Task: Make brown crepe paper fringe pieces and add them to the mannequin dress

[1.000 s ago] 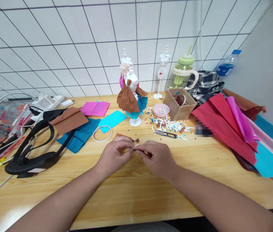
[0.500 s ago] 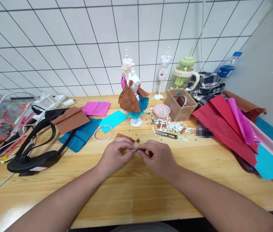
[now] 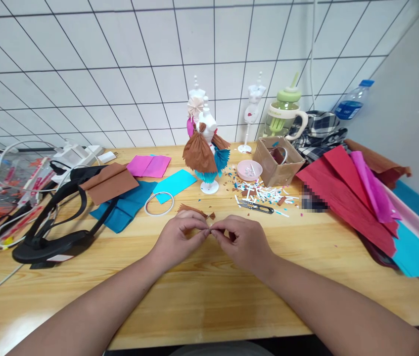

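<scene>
My left hand (image 3: 179, 236) and my right hand (image 3: 244, 240) meet above the table in front of me, each with thumb and forefinger pinched. Their fingertips nearly touch, and what lies between them is too small to make out. Just beyond the left fingers is a piece of pleated brown crepe paper (image 3: 190, 209), partly covered by that hand; its small gathered end (image 3: 211, 215) shows past the fingers. Behind it stands a small white dress form (image 3: 206, 121) wearing a brown pleated paper piece (image 3: 199, 152) over a teal paper skirt (image 3: 221, 159).
Black thread snips (image 3: 256, 206) lie beside white paper scraps (image 3: 264, 192), a pink bowl (image 3: 249, 170) and a cardboard box (image 3: 280, 168). A roll of white tape (image 3: 159, 214), folded papers (image 3: 123, 212) and a black headset strap (image 3: 55, 247) are left. Red crepe paper (image 3: 350, 198) lies right.
Both hands keep almost the same place and pinch; the fingertips have shifted very slightly. The whole view has moved a little, and nothing on the table has been taken or put down.
</scene>
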A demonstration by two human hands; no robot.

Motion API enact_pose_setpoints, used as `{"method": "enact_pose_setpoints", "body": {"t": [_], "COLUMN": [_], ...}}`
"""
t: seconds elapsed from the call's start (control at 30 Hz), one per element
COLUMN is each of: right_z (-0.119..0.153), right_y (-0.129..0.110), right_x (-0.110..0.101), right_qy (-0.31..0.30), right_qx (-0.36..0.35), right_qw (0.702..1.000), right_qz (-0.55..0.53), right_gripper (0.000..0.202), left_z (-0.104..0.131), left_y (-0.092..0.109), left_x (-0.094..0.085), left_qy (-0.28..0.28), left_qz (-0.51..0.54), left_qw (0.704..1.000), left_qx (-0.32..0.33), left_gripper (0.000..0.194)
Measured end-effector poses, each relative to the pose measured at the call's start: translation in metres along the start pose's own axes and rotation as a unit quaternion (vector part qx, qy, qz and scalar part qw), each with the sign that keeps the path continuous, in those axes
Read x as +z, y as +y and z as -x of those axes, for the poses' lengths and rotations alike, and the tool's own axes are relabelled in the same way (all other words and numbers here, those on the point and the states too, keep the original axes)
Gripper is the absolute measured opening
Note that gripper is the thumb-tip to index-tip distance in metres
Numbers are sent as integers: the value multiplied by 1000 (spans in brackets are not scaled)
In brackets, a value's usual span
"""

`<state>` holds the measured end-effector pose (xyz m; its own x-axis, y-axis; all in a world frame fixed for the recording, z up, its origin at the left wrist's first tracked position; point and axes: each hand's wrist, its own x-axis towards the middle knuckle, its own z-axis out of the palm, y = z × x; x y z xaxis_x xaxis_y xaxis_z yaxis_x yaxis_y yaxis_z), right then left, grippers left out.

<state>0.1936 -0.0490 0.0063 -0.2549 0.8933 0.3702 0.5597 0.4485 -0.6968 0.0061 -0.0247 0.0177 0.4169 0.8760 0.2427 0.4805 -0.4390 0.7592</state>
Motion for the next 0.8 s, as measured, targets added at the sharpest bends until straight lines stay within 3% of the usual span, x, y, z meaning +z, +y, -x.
{"method": "enact_pose_setpoints", "body": {"t": [0.5, 0.8], "right_z": [2, 0], "right_y": [3, -1], "right_x": [0, -1], "right_qy": [-9, -12], "right_qx": [-37, -8], "right_qw": [999, 1000], "right_qz": [16, 16], "right_gripper": [17, 11], "left_z": [-1, 1], "left_y": [0, 4], "left_x": [1, 1], "left_qy": [25, 30], "left_qz": [-21, -48], "left_qw": [999, 998], "left_qx": [16, 34], "left_gripper": [16, 12]}}
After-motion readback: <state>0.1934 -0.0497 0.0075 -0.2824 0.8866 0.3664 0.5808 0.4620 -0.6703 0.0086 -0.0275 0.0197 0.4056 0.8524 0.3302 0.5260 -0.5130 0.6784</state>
